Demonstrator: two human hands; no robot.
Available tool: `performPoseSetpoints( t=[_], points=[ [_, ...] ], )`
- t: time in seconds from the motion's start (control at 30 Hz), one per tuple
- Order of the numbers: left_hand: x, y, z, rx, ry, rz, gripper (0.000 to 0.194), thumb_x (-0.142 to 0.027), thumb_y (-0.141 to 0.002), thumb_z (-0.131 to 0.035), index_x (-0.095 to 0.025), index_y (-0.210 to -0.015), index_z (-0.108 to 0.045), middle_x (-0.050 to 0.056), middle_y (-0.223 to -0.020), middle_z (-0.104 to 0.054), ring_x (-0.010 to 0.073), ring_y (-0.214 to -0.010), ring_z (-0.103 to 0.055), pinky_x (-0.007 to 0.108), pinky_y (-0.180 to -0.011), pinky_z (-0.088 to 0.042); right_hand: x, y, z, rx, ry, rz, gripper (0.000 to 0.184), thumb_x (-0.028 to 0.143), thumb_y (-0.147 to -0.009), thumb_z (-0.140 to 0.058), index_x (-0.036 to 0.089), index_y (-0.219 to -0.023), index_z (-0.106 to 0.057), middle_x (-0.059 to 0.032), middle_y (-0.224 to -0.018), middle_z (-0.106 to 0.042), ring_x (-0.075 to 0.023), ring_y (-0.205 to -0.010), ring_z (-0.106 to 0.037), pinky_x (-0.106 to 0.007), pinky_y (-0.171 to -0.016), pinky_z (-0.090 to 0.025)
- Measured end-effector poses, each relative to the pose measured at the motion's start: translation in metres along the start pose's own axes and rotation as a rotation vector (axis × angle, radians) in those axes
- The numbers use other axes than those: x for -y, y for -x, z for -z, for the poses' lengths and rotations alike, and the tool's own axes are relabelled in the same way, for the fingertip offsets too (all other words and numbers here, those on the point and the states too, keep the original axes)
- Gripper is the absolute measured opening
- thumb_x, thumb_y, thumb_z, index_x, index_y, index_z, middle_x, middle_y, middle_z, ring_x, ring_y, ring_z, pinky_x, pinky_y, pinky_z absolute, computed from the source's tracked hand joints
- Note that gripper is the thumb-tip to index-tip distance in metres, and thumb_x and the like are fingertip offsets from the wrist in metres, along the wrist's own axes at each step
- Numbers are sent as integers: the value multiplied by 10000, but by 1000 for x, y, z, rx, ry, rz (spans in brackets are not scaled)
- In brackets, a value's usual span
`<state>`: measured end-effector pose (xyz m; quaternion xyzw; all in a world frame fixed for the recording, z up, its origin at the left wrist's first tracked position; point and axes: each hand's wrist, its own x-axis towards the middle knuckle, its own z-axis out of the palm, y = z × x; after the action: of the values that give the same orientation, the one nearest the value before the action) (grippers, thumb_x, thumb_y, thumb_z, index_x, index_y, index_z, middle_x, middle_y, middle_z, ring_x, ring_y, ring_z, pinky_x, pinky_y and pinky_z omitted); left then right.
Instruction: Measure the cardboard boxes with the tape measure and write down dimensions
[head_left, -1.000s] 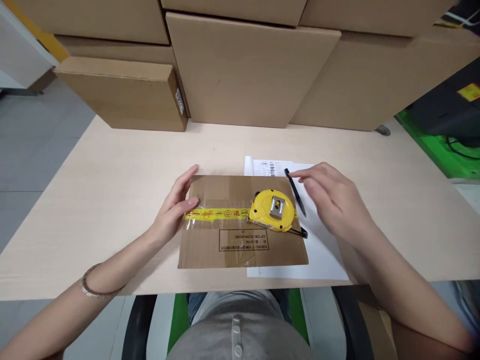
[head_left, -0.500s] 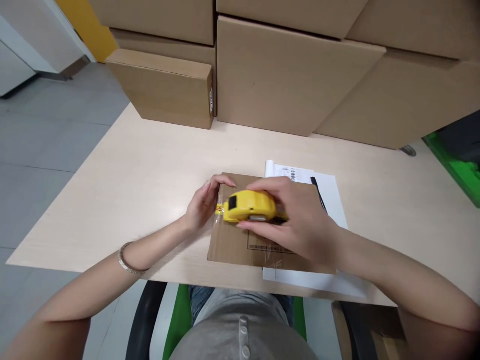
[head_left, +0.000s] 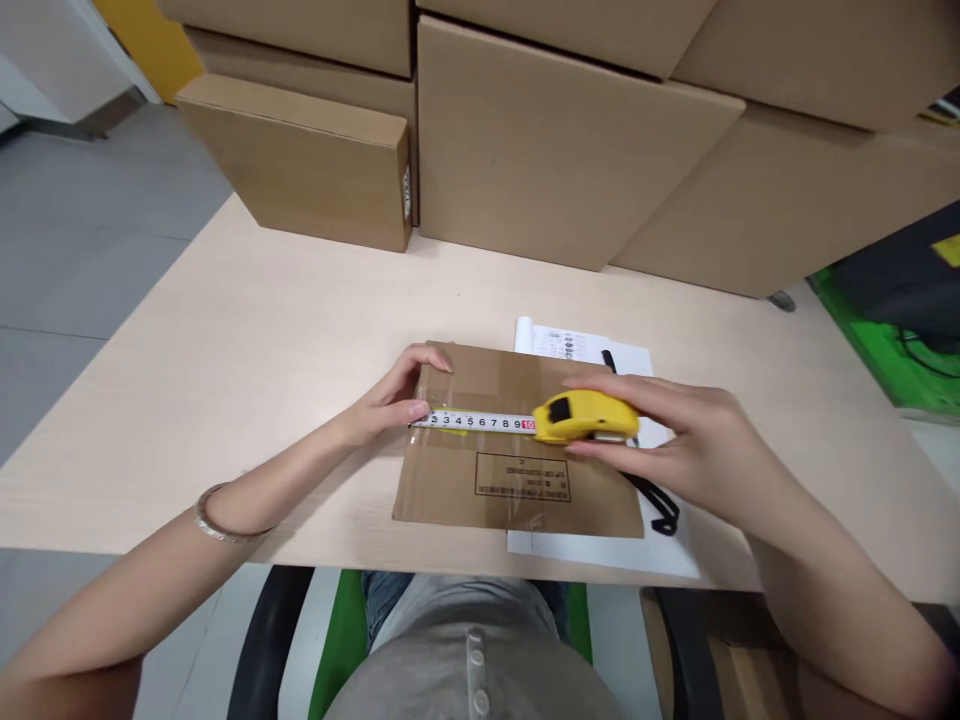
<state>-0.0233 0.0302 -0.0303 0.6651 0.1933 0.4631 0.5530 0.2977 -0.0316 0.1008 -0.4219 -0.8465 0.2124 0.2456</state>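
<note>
A small flat cardboard box (head_left: 450, 490) with a printed panel lies on the table in front of me. My right hand (head_left: 667, 425) grips a yellow tape measure (head_left: 589, 415) over the box's right part, its black strap trailing to the right. The white blade (head_left: 487, 422) runs out leftward across the box, with numbers up to a red 10 showing. At the box's left edge my left hand (head_left: 397, 395) is closed, the thumb pressing the blade's end down and the fingers bent over the box's far left corner.
White paper sheets (head_left: 600, 550) lie partly under the box on the pale table (head_left: 300, 330). Large cardboard boxes (head_left: 540, 150) stand stacked along the back, with a slimmer box (head_left: 315, 180) before them at left. A green bin (head_left: 862, 350) is at the right.
My right hand has drawn the tape measure rightward from the box's left edge, pulling out the blade. My left thumb has come down on the blade's end.
</note>
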Motion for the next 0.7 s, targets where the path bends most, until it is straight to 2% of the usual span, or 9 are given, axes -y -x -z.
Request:
performPoseSetpoints(
  t=[0.13,0.27,0.37,0.47,0.6,0.7],
  points=[
    [0,-7,13,110,-107,-84,466,-532,-854,-750,-309,-1247,-636,72,-1093,-590,268,-1010,-550,373,-820,-455,-32,50,34,-51,32,-206,500,321,-861,-839,418,-1333,-706,43,-1261,-784,-254,-1033,-784,-376,-864,-664],
    [-5,-10,19,122,-190,-124,484,-547,-854,-751,-289,-1248,-643,71,-1047,-610,254,-947,-560,351,-763,-458,-48,75,40,-81,-3,-297,457,350,-852,-841,403,-1292,-729,26,-1267,-777,-260,-1037,-774,-388,-869,-662],
    [-6,-10,20,121,-219,-113,502,-573,-853,-747,-279,-1248,-648,69,-1045,-619,247,-932,-564,335,-743,-459,-48,76,32,-101,-20,-317,417,350,-855,-841,403,-1256,-738,25,-1229,-789,-230,-996,-776,-353,-838,-656],
    [-6,-9,20,101,-212,-123,496,-556,-853,-755,-262,-1241,-661,75,-1047,-630,245,-926,-563,343,-776,-458,-46,75,28,-121,-18,-353,413,399,-839,-853,364,-1236,-742,-8,-1204,-798,-245,-973,-777,-364,-804,-650],
    [-5,-8,21,107,-204,-115,499,-536,-848,-770,-261,-1251,-662,80,-1059,-634,255,-941,-562,367,-816,-453,-41,72,39,-52,84,-392,470,500,-855,-813,351,-1289,-712,-37,-1172,-806,-259,-894,-775,-375,-745,-616],
    [-5,-9,22,141,-200,-119,490,-520,-879,-737,-271,-1290,-642,77,-1081,-617,256,-979,-558,364,-827,-451,-27,55,50,6,101,-300,322,538,-856,-800,328,-1096,-752,-15,-993,-812,-218,-737,-733,-339,-662,-565]
  ],
)
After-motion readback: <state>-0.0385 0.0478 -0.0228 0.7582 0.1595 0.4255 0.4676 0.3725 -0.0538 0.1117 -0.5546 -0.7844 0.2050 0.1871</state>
